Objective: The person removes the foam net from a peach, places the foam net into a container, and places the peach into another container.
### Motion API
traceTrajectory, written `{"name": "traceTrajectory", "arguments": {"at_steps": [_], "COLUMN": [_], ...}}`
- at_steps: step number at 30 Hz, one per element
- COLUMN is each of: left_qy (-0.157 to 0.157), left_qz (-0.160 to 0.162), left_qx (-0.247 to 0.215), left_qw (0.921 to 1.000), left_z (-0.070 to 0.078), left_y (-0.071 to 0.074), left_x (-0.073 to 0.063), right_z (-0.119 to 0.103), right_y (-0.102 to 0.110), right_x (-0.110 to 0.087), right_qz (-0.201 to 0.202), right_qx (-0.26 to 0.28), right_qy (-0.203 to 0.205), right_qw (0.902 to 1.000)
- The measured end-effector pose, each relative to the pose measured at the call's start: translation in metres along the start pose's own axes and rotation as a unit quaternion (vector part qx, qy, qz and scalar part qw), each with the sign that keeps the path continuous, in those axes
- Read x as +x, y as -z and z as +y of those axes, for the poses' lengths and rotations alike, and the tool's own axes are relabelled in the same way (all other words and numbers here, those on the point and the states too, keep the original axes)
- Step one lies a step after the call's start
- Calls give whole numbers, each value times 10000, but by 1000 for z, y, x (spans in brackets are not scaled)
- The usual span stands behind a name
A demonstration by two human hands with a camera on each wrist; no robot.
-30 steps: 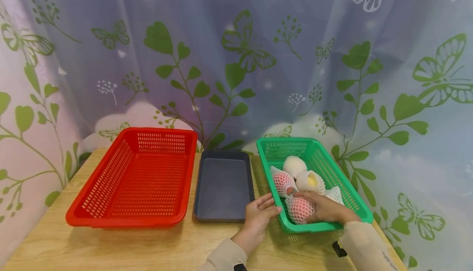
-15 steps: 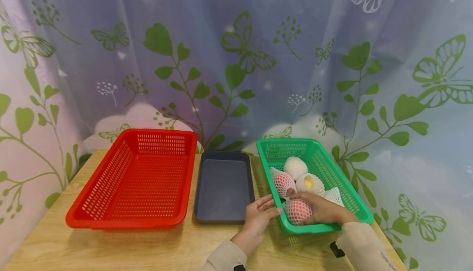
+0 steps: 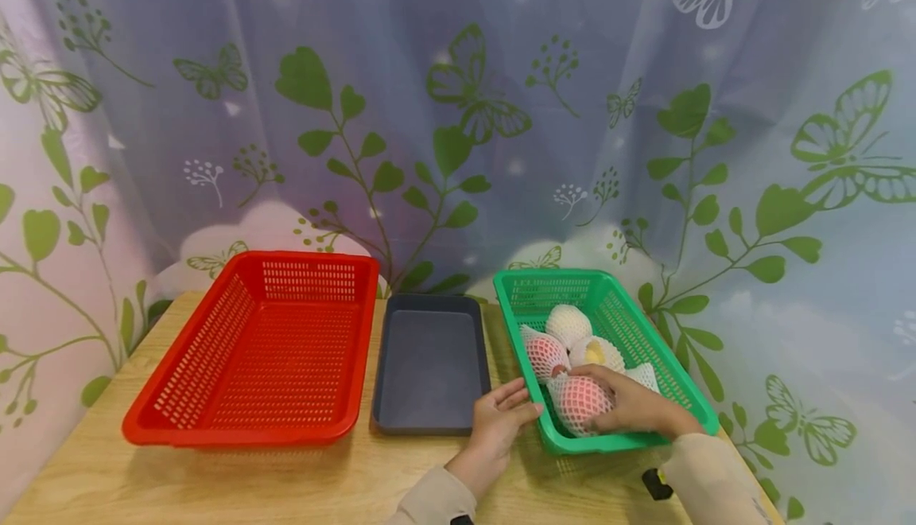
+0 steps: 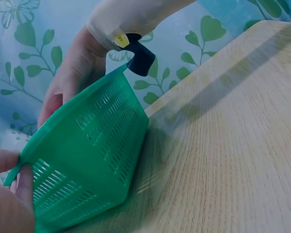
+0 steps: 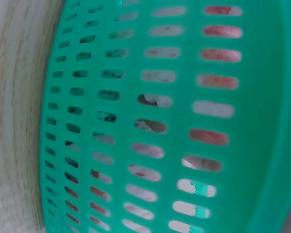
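Note:
On the right side of the table stands a green plastic basket with slotted walls. My right hand reaches in and grips a pinkish-red round fruit in a white foam net, fingers over its top and thumb low on its near side. At the basket's left edge my left hand pinches the rim; the left wrist view shows the thumb and a finger on either side of it. Another netted pink fruit, a white-wrapped one and a yellow one in foam lie close by.
A dark grey rectangular tray sits left of the green basket. Farther left stands a larger red basket. All rest on a light wooden table, with a patterned curtain hanging behind. More white foam net shows beside my right hand.
My right hand first draws the pink fruit slightly left and nearer, then lifts it a little, so it looks slightly larger. My left hand keeps its place at the rim.

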State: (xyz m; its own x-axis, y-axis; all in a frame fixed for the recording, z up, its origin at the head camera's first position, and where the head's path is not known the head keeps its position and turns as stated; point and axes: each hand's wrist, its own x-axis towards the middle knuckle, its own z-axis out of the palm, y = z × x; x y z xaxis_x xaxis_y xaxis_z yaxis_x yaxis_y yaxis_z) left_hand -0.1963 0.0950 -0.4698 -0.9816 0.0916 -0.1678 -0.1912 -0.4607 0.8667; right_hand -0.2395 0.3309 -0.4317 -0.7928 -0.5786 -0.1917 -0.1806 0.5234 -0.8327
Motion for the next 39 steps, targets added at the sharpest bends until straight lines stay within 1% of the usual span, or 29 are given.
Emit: {"name": "traceTrajectory", "arguments": {"at_steps": [2, 5, 8, 11, 15, 19, 23, 27, 32, 39], "left_qy": [13, 64, 155, 202, 167, 70, 5, -128, -362, -600], "left_qz": [11, -8, -56, -114, -217, -348, -429, -531, -633, -686], "left_qx": [-19, -12, 55, 107, 27, -13, 61, 176, 329, 438], "left_qw": [10000, 10000, 9998, 9997, 9996, 9994, 9991, 9983, 9968, 9949], "left_z": [0, 0, 0, 1, 3, 7, 16, 27, 40, 57], "left_y": [0, 0, 2, 5, 10, 15, 22, 29, 38, 49], "left_x": [1, 1, 2, 3, 5, 7, 8, 9, 8, 5], "right_z": [-1, -4, -9, -14, -22, -28, -33, -39, -46, -62], "right_y": [1, 3, 5, 7, 8, 9, 8, 6, -1, -14], "right_x": [-1, -2, -4, -4, -4, -3, -2, 1, 3, 6], "right_qz": [6, 53, 191, 353, 522, 664, 833, 1005, 1228, 1418], "right_qx": [109, 126, 15, -288, -465, -338, -145, 22, 133, 366], "right_qy": [8, 33, 43, 153, 162, 31, -32, 154, 513, 907], "right_qw": [9999, 9999, 9998, 9988, 9974, 9972, 9964, 9948, 9910, 9851]}}
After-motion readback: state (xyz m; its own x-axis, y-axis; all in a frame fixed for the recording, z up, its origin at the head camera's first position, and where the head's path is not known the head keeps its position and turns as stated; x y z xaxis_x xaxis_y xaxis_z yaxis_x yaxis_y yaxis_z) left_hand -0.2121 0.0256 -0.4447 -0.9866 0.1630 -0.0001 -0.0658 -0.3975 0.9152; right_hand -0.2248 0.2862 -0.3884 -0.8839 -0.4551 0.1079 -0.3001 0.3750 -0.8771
